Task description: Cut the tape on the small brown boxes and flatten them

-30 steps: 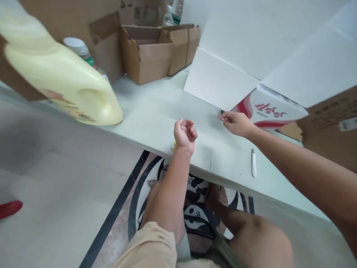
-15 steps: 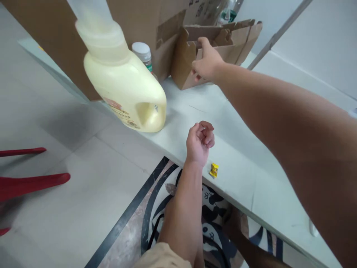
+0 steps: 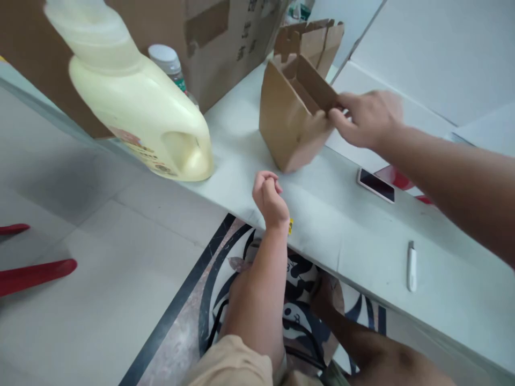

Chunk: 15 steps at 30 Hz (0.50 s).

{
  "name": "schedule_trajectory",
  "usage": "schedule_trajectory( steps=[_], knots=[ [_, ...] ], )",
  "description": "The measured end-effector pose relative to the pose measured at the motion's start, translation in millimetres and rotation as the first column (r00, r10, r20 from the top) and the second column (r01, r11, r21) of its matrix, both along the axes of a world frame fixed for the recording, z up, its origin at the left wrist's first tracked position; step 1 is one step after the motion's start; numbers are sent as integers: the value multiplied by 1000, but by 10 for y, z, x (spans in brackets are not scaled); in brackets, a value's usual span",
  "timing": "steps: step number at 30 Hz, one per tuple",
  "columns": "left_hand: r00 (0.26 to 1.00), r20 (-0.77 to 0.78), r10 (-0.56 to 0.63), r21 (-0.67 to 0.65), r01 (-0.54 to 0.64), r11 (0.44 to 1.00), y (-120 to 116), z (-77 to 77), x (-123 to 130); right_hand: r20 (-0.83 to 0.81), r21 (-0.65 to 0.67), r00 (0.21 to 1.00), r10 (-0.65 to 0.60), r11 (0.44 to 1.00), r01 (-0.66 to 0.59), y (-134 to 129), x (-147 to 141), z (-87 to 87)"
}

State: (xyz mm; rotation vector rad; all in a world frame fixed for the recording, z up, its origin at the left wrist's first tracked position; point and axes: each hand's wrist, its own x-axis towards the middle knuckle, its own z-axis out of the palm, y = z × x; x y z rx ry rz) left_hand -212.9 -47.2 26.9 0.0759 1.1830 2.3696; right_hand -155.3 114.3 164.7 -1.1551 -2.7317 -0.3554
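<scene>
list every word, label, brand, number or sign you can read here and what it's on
No text can be read with certainty.
Carton: dark printed characters, too blurred to read.
Jug: small print on its label, too blurred to read.
Bottle behind the jug: green label, too small to read.
Wrapper: partly hidden, nothing legible.
Held box: no print on the sides in view.
</scene>
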Motion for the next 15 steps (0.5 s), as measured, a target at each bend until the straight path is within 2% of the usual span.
schedule_trajectory(
  steps=[2, 3, 4, 6, 8, 10, 11, 13, 15],
  knots=[
    [983, -141, 113, -48, -121, 991, -25, 7, 58, -44, 54, 999, 30, 998, -27, -181, 639, 39],
    [971, -213, 112, -42, -124, 991, -29, 7, 86, -102, 76, 992, 70, 995, -62, -295, 979, 33],
    [956, -284, 74, -26, -85, 996, -23, 4, 116, -182, 97, 977, 107, 991, -90, -424, 1320, 5],
    [904, -420, -76, 14, 90, 996, 17, -12, 195, -360, 123, 922, 140, 987, -102, -713, 1968, -130],
    [803, -549, -231, 22, 291, 956, 86, -37, 299, -563, 87, 822, 87, 995, -45, -1014, 2499, -366],
    [693, -649, -315, -2, 413, 911, 163, -58, 425, -721, -40, 689, -75, 997, 67, -1278, 2862, -661],
    [653, -680, -333, -9, 447, 894, 198, -63, 494, -790, -103, 593, -155, 987, 121, -1381, 2978, -810],
    [611, -707, -357, 2, 506, 863, 257, -61, 644, -874, -204, 402, -274, 957, 207, -1512, 3105, -1066],
    [591, -701, -400, 20, 577, 817, 306, -41, 818, -904, -279, 261, -339, 929, 242, -1539, 3139, -1240]
  ],
)
